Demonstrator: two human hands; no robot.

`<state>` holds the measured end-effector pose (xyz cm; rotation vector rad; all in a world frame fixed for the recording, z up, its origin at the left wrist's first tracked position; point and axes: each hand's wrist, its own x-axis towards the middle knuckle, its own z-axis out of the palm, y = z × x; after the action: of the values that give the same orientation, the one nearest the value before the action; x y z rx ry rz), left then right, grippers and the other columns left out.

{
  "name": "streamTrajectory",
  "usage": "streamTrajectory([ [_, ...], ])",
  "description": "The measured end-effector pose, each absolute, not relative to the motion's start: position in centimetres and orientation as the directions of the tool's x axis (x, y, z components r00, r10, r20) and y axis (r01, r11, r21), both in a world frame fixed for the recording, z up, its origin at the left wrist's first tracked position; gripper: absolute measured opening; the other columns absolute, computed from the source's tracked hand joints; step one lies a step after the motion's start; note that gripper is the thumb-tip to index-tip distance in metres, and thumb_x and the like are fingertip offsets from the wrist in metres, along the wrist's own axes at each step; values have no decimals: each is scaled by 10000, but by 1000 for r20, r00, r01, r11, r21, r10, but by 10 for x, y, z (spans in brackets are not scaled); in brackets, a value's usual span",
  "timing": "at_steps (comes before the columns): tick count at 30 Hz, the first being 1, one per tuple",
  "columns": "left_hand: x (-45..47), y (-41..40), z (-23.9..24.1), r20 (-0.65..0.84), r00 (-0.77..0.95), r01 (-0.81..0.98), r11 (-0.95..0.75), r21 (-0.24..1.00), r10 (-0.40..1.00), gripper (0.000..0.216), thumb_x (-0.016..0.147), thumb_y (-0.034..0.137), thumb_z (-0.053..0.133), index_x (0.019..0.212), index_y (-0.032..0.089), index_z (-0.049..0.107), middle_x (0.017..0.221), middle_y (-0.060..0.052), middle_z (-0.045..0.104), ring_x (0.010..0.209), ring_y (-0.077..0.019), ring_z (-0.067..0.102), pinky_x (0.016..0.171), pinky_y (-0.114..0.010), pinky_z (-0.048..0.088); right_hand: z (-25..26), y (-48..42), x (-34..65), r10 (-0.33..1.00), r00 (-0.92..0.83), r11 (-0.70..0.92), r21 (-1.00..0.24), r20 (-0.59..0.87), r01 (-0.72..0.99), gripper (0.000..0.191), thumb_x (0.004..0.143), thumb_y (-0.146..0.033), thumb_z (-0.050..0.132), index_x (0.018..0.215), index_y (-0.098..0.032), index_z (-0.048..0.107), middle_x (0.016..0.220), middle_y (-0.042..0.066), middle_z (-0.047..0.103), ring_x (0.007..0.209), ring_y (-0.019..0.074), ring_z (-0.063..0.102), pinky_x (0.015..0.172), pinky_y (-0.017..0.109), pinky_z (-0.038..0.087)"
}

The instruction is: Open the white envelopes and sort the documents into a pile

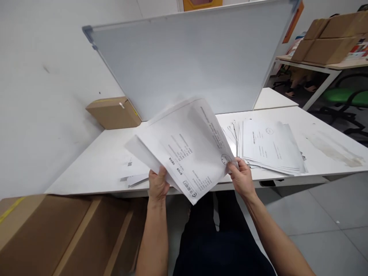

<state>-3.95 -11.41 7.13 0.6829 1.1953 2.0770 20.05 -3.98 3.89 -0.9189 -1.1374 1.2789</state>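
Between my two hands, tilted above the table's front edge, are several white printed paper sheets (186, 145) with dark text and a round stamp. My left hand (158, 183) is closed on their lower left side, thumb on top. At the right side, near the stamp, my right hand (240, 176) pinches the sheets between thumb and fingers. A stack of similar printed papers (267, 145) lies on the table to the right. Partly hidden behind my left hand, more sheets (135, 168) lie on the table.
A whiteboard (184, 61) stands at the back of the white table (86, 165). One cardboard box (115, 113) leans beside it. Large cardboard boxes (51, 234) stand at lower left. Beyond, more boxes (330, 42) sit on another desk near a green chair (347, 96).
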Motion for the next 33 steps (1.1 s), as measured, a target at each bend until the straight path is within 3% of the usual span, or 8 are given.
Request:
streamTrajectory([
  [3,-32,-109,84,218,-643,-184,-424,887,735,562,684,575,620,1086,182,613,968,-91,689,992,-236,617,888,-352,492,18,-35,210,993,-53,91,-973,104,-213,198,752,-354,609,861,-196,559,722,-7,583,588,116,502,511,236,404],
  [5,-24,-106,86,259,-605,-134,-417,899,753,597,684,606,595,1080,160,616,957,-106,689,1011,-246,609,898,-362,488,7,-34,213,996,-26,81,-970,89,-228,201,753,-361,606,864,-206,541,739,-2,600,607,128,529,514,243,418],
  [9,-11,-103,87,291,-645,11,-372,928,707,419,631,384,738,956,130,667,932,-91,696,985,-242,619,908,-369,485,0,-33,214,998,-20,49,-961,56,-272,209,734,-362,633,844,-213,536,744,-9,624,597,127,556,520,246,438],
  [12,-8,-101,97,333,-688,119,-353,928,644,269,640,309,734,825,118,695,871,-76,704,927,-233,637,887,-363,498,14,-27,217,990,-92,77,-960,105,-268,208,717,-329,663,852,-204,565,808,2,652,694,140,601,637,270,482],
  [17,-14,-95,123,441,-610,253,-366,896,658,226,622,301,740,758,127,691,773,-48,702,831,-220,649,812,-354,526,57,-3,222,934,-245,231,-962,261,-145,284,743,-329,647,986,-193,589,990,52,666,919,203,613,825,361,475],
  [22,-14,-88,119,327,-477,251,-231,940,816,305,602,324,749,825,130,674,817,-63,699,835,-227,644,756,-352,533,68,10,214,941,-269,229,-972,207,53,297,751,-367,628,979,-175,627,998,78,670,944,245,612,805,395,477],
  [26,-13,-84,108,291,-389,208,-224,952,874,300,620,332,737,843,143,666,818,-63,696,849,-229,641,765,-355,525,73,13,207,908,-355,240,-971,225,0,360,696,-346,690,1007,-182,614,937,59,681,875,224,628,757,376,500],
  [33,-18,-82,118,332,-483,162,-290,943,810,366,648,342,724,937,131,649,914,-85,695,919,-244,633,791,-362,535,97,20,207,916,-354,167,-982,186,-84,274,639,-344,743,835,-163,681,850,55,702,808,234,657,700,379,544],
])
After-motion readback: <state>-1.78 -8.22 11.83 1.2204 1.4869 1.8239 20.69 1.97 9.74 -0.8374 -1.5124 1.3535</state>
